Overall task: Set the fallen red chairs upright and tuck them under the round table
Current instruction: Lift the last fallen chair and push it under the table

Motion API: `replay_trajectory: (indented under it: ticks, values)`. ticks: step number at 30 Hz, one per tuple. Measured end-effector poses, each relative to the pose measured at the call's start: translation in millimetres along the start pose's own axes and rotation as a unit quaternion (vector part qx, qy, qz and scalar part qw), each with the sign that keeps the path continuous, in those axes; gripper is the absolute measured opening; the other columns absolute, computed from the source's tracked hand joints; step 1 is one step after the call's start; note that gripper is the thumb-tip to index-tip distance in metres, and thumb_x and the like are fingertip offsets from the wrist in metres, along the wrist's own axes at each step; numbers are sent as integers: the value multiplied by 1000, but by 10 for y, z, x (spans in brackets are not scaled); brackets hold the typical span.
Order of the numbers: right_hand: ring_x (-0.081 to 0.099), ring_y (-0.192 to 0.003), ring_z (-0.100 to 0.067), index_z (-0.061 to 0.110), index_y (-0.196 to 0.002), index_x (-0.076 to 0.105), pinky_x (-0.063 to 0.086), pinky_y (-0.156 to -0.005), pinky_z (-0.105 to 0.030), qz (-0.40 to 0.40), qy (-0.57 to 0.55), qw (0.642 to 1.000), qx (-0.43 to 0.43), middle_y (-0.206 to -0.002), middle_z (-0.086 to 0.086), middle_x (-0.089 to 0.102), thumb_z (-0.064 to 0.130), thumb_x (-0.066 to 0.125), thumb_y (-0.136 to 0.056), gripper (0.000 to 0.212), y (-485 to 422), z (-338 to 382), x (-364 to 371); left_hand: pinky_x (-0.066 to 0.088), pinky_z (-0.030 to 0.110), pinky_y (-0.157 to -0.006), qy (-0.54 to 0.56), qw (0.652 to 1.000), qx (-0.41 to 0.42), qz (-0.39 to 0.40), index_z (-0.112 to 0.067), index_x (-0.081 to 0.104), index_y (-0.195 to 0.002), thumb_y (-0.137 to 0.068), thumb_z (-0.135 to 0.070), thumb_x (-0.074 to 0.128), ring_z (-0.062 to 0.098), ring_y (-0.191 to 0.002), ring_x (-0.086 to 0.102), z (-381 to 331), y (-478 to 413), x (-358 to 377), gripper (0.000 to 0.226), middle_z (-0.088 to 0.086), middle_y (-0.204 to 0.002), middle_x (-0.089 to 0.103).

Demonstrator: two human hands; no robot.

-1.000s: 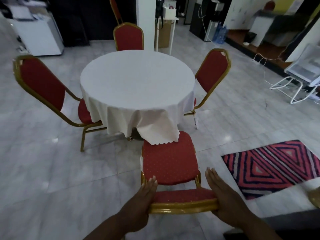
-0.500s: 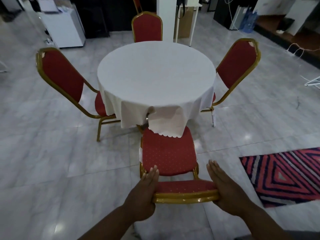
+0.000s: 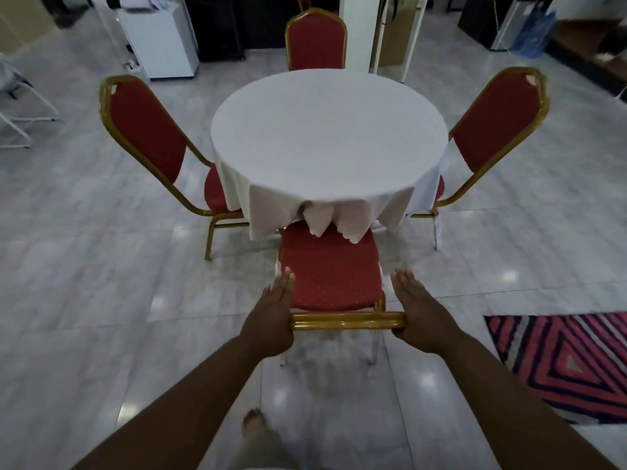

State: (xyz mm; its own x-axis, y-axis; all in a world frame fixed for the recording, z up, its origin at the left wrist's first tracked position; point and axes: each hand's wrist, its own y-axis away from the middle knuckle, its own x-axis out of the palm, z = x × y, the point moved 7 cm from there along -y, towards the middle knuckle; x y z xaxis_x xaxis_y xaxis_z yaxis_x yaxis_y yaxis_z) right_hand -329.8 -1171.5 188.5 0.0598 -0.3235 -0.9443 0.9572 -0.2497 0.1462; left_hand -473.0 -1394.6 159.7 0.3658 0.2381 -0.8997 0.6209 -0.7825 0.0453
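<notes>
Red chair (image 3: 330,269), white-clothed table (image 3: 329,130) ahead, rug (image 3: 570,361) right

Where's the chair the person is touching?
Bottom centre of the head view: the red chair stands on the near side of the round table, seat front under the tablecloth, with left hand and right hand pressing its back's ends.

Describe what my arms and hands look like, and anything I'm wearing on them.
The left forearm and right forearm are bare all the way to the frame's edge, with no sleeves in view. The left hand and right hand wear no gloves, and no rings, watch or bracelet show.
</notes>
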Motion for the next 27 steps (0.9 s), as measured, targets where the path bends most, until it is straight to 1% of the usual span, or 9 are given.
replay_trajectory:
  ticks: [2,5,9,13,20,24,27]
  values:
    - [-7,-146,-24,8,-148,-4,7,-118,-34,3,2,1000,4,-160,-12,-3,36,68,-80,103,-119,-9,-20,8,48,-121,-8,1000,-11,3,-13,-6,-150,-73,-6,59,23,-147,-11,72,-118,-26,100,10,-160,-6]
    - [-5,-147,-26,8,-149,-2,12,-118,-38,7,10,1000,8,-160,-12,-1,38,71,-78,106,-284,-23,-57,9,50,-120,-17,1000,-17,12,-14,-6,-150,-75,-11,61,23,-146,-12,178,-298,-30,100,10,-161,-5]
    - [-3,-147,-26,8,-149,0,13,-119,-39,18,14,1000,13,-160,-11,1,41,71,-77,106,-503,-38,-105,9,50,-120,-20,999,-20,20,-19,-10,-149,-79,-22,65,22,-146,-13,308,-536,-42,102,7,-161,-7]
    - [-4,-147,-26,11,-150,1,15,-120,-43,33,12,999,23,-160,-9,2,44,70,-77,106,-710,-24,-170,8,50,-119,-20,999,-22,21,-18,-9,-149,-81,-33,64,24,-147,-11,427,-731,-86,101,8,-161,-6]
    - [-2,-147,-26,17,-150,3,16,-118,-43,26,12,999,28,-160,-7,7,49,69,-76,105,-871,-90,-204,7,47,-120,-22,999,-17,26,-15,-9,-149,-82,-26,64,22,-146,-12,436,-854,-99,100,7,-160,-9]
    - [-1,-147,-26,17,-150,3,16,-118,-44,24,14,999,29,-160,-7,8,49,68,-76,103,-900,-117,-202,8,47,-120,-28,999,-20,29,-16,-10,-149,-81,-28,64,21,-146,-12,455,-880,-72,100,5,-160,-9]
    - [0,-147,-26,17,-149,4,19,-118,-45,22,11,999,32,-160,-7,9,49,68,-77,102,-889,-134,-196,8,46,-121,-21,999,-23,29,-18,-9,-149,-81,-24,63,22,-147,-11,437,-880,-77,98,5,-161,-8]
